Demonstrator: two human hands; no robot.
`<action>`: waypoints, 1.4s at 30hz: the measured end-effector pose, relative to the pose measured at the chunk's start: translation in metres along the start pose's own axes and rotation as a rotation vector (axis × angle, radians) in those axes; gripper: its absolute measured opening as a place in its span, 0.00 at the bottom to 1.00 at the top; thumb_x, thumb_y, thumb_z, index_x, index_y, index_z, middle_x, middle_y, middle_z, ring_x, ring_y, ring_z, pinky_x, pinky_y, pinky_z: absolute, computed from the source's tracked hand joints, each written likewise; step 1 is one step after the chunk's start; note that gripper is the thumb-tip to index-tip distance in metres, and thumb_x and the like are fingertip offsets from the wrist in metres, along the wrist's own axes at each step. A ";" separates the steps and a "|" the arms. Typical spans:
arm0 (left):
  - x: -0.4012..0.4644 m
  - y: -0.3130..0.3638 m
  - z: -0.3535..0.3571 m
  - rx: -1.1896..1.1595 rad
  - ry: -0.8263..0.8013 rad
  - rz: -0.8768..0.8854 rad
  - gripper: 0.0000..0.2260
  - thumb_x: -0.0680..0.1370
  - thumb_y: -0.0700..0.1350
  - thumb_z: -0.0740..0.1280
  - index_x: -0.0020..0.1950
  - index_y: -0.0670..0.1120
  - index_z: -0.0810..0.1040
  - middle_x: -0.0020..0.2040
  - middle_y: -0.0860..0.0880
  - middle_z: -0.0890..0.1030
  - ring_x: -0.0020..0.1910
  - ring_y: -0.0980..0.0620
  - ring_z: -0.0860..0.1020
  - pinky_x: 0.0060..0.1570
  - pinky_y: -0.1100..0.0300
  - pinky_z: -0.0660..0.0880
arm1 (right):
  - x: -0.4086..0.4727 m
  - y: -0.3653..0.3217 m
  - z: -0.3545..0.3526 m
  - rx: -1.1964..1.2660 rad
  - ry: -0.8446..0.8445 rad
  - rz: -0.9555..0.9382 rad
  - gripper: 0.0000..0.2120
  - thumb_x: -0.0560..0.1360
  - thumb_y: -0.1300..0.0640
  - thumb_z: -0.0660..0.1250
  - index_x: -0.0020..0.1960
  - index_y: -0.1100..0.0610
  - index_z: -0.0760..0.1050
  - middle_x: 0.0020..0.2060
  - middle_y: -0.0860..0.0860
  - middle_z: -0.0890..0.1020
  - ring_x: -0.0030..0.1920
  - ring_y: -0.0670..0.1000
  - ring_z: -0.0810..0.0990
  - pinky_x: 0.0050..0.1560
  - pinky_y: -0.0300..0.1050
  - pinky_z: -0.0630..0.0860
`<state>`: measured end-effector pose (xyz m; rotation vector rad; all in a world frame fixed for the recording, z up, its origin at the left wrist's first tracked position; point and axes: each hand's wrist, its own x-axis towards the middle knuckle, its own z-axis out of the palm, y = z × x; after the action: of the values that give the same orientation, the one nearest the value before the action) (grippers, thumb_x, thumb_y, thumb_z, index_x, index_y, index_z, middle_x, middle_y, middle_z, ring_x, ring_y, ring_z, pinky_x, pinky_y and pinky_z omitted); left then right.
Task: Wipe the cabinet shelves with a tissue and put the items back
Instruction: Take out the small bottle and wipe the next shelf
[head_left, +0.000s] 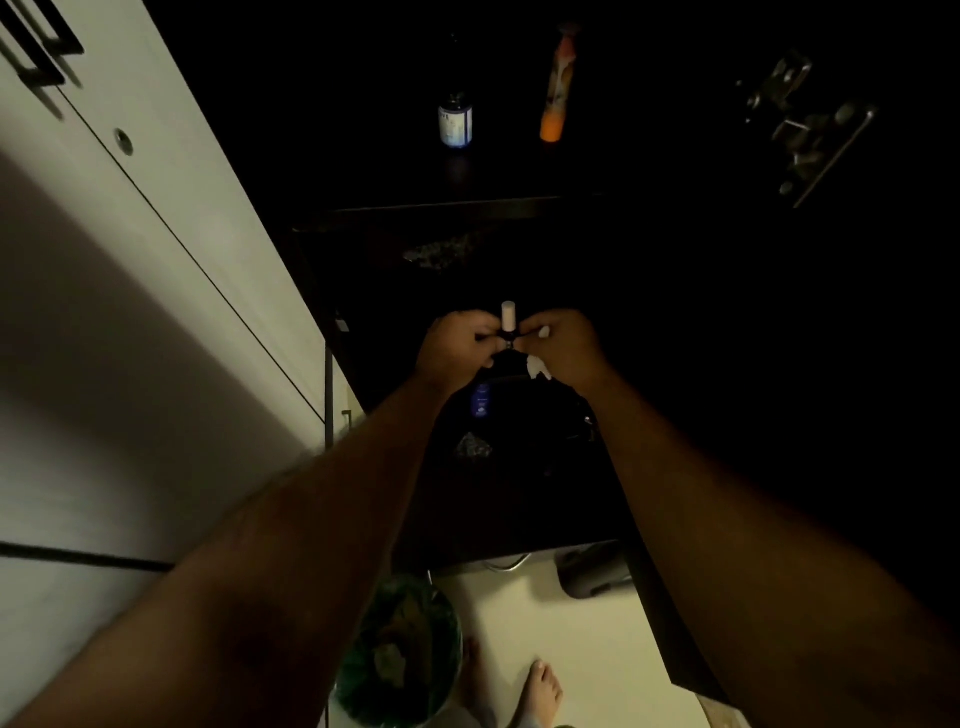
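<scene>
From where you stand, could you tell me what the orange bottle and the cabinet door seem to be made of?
The orange bottle looks like glossy plastic, judging by its soft sheen, though the dark leaves that open. The cabinet door looks like matte pale laminate or painted board: flat, even, without glare.

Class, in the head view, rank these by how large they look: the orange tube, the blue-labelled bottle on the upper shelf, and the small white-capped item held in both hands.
1. Orange tube, the longest.
2. Blue-labelled bottle.
3. White-capped item, smallest though nearest the camera, pinched between the left hand and right hand.
</scene>
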<state>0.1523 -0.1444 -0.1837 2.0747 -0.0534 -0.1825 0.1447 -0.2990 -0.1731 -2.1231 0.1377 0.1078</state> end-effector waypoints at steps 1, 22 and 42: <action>-0.007 0.001 0.002 -0.028 -0.016 0.002 0.09 0.75 0.35 0.70 0.55 0.39 0.81 0.50 0.42 0.84 0.45 0.41 0.83 0.45 0.47 0.81 | -0.010 0.002 -0.004 0.045 -0.004 0.006 0.08 0.73 0.65 0.72 0.52 0.65 0.81 0.39 0.58 0.79 0.33 0.48 0.76 0.29 0.35 0.73; -0.317 -0.009 0.109 -0.136 -0.055 -0.218 0.08 0.74 0.39 0.73 0.53 0.41 0.82 0.47 0.39 0.84 0.46 0.45 0.84 0.50 0.52 0.81 | -0.307 0.116 -0.043 0.126 -0.281 0.062 0.09 0.73 0.64 0.71 0.53 0.62 0.81 0.41 0.54 0.83 0.37 0.43 0.79 0.37 0.30 0.75; -0.470 0.025 0.274 -0.131 -0.391 -0.203 0.11 0.74 0.40 0.74 0.55 0.43 0.83 0.46 0.47 0.85 0.44 0.52 0.84 0.44 0.59 0.81 | -0.504 0.227 -0.160 0.083 -0.235 0.333 0.03 0.74 0.59 0.71 0.46 0.57 0.83 0.43 0.57 0.83 0.39 0.52 0.77 0.38 0.44 0.74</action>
<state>-0.3528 -0.3396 -0.2427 1.8863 -0.0664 -0.6964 -0.3825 -0.5255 -0.2127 -1.9717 0.3489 0.5369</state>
